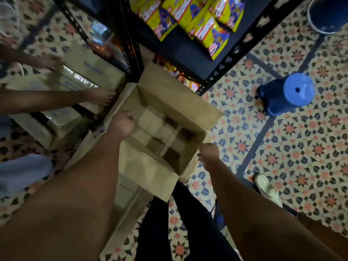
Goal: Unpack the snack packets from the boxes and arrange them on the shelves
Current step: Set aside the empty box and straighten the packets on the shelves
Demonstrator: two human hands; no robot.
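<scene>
While the open cardboard box [165,129] sits on the tiled floor [282,147] directly below the person, both hands are at its rim and nothing edible shows inside it: only bare cardboard and folded bottom flaps. The left hand [122,123] is curled into a fist at the box's left edge, gripping the wall or flap there as far as one can tell. The right hand [208,155] rests at the box's near right corner, fingers bent on the cardboard; whether it pinches the edge cannot be told. Neither hand holds a packet.

The snack packets lie ahead and above the box. Yellow packets [197,17] are piled on the dark shelf [188,51] of the black metal rack, and orange packets [180,76] show on the lower shelf just beyond the box's far edge. The box's long axis runs from near left to far right, and the left hand is the nearer to the rack.

To the left, another person's hands [101,97] work at a second box [81,72], whose contents look wrapped in clear film. A blue stool [290,93] stands well apart on the right.

Judging by its bare bottom, this box seems emptied and ready to be moved aside.
</scene>
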